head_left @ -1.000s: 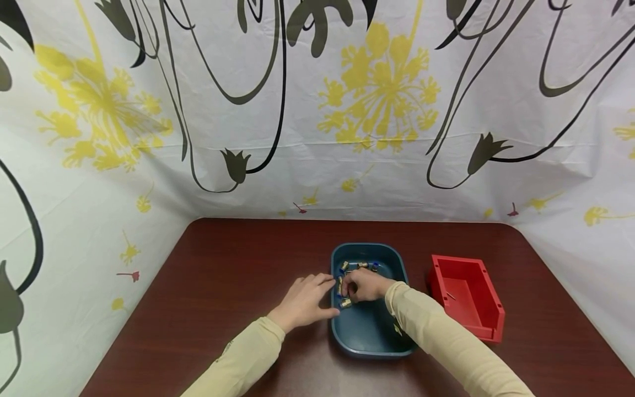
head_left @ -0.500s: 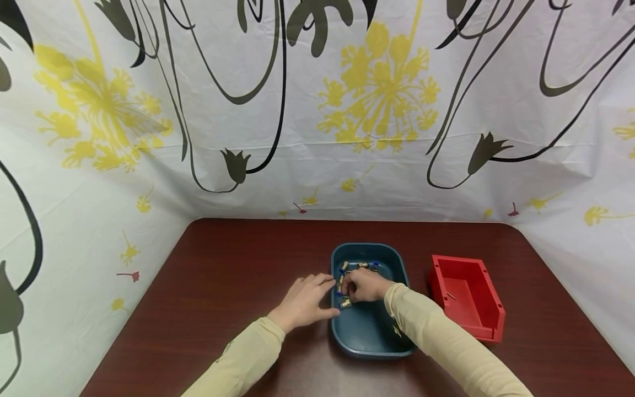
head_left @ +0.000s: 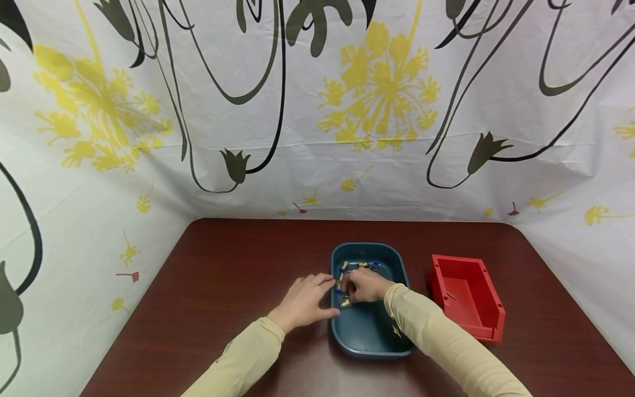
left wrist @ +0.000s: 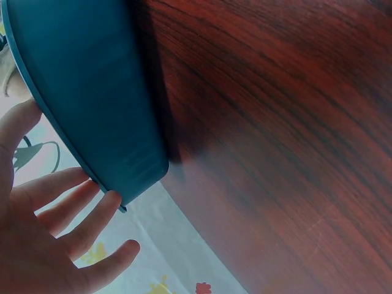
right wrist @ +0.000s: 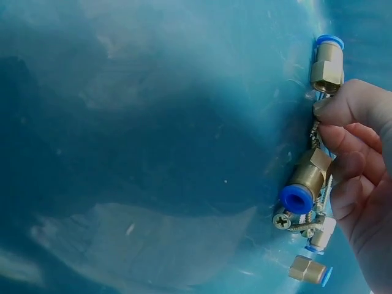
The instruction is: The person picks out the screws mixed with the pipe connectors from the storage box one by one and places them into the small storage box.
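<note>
A blue-green plastic tray [head_left: 369,339] holds brass push-in fittings with blue collars and several screws along its left side. My right hand [head_left: 368,285] reaches inside; in the right wrist view its thumb and forefinger pinch a thin threaded screw [right wrist: 315,135], mostly hidden by the fingertips. One brass fitting [right wrist: 327,64] lies just above those fingertips, a larger fitting [right wrist: 306,177] just below. A cross-head screw [right wrist: 282,221] and smaller fittings lie farther down. My left hand [head_left: 305,302] rests its spread fingers on the tray's left rim, also seen in the left wrist view.
A red open-front bin [head_left: 488,309] stands right of the tray, with a small thin piece [head_left: 450,296] inside. Both containers are on a dark reddish-brown table [head_left: 238,264]. A white patterned cloth [head_left: 297,127] hangs behind and along the sides.
Both hands stay in nearly the same place. The fittings by the right fingertips shift very slightly; the tray and red bin have not moved.
</note>
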Demonstrator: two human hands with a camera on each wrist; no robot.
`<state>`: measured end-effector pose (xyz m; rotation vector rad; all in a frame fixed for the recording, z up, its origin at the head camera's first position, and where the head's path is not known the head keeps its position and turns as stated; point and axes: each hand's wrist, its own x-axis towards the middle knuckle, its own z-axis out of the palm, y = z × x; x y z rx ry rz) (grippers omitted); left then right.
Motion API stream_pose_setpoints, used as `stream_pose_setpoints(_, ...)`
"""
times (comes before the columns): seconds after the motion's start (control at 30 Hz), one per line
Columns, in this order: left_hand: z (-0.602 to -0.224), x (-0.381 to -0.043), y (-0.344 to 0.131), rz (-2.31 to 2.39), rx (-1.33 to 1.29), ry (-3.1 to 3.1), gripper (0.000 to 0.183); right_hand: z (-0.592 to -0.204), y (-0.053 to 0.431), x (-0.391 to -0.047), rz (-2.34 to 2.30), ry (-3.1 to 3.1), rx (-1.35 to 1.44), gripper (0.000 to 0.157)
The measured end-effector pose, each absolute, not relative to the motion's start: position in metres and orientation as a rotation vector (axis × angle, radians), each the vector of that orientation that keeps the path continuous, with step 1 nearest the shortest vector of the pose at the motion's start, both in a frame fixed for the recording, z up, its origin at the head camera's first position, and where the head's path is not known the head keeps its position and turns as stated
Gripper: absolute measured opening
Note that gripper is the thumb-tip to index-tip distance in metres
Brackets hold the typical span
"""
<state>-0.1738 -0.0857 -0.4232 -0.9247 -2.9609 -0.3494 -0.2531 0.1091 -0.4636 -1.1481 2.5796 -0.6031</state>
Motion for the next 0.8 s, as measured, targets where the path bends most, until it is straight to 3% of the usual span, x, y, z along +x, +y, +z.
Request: stream_pose_setpoints(0.8,-0.423,-0.173,-0.086,-0.366,-0.923,-2.951,0.064,-0.440,0.119,-0.260,-0.660,2.609,-1.061,0.017)
